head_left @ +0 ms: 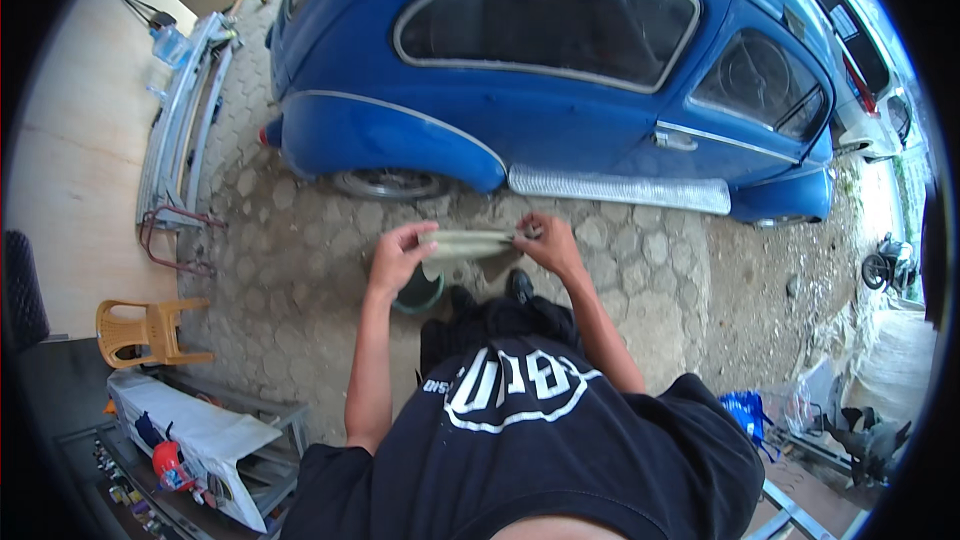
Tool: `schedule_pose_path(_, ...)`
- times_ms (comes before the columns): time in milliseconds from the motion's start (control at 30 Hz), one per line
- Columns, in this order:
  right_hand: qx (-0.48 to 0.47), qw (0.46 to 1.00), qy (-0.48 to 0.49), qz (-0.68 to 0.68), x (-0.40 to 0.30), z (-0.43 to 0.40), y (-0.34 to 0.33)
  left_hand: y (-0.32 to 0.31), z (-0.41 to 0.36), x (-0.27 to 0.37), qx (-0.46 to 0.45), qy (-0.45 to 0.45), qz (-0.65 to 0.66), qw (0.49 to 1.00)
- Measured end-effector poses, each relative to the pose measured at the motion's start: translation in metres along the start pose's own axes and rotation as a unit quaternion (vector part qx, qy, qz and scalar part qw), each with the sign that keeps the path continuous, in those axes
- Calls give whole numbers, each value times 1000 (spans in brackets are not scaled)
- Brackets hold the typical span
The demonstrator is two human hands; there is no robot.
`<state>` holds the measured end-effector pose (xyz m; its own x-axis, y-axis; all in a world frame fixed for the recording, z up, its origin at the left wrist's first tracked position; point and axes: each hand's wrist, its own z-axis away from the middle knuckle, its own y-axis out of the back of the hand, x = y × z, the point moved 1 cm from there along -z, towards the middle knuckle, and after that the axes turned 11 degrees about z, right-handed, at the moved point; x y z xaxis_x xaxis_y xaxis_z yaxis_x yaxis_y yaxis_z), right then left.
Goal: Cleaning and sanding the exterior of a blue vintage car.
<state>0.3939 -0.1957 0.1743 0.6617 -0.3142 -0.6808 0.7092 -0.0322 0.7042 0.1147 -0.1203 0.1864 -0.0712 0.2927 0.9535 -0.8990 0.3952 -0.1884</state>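
Between my two hands a pale greenish cloth is stretched, folded along its length, with a loose corner hanging down near the right end. My left hand pinches its left end between thumb and fingers. The right end is gripped by my right hand. Under the left side of the cloth a dark green bucket stands on the ground, partly hidden by my left wrist and the cloth. Directly ahead is a blue Beetle-type car, seen from its side, with a ribbed silvery cover on its running board.
Hexagonal paving lies around my feet. Metal ladder-like rails lean along the left wall, near a yellow plastic chair. At lower left, a white panel rests on a metal rack. A motorcycle stands at far right.
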Motion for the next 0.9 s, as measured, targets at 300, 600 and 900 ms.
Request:
schedule_pose_path(300,-88,912,-153,-371,38,-21,-29,0,-7,-7,7,-13,5,1000)
schedule_pose_path(600,-95,744,-279,-600,14,-20,-7,-4,-30,8,5,-28,15,999)
schedule_pose_path(900,-93,857,-166,-478,36,-25,4,1,-38,15,-4,-40,-21,999)
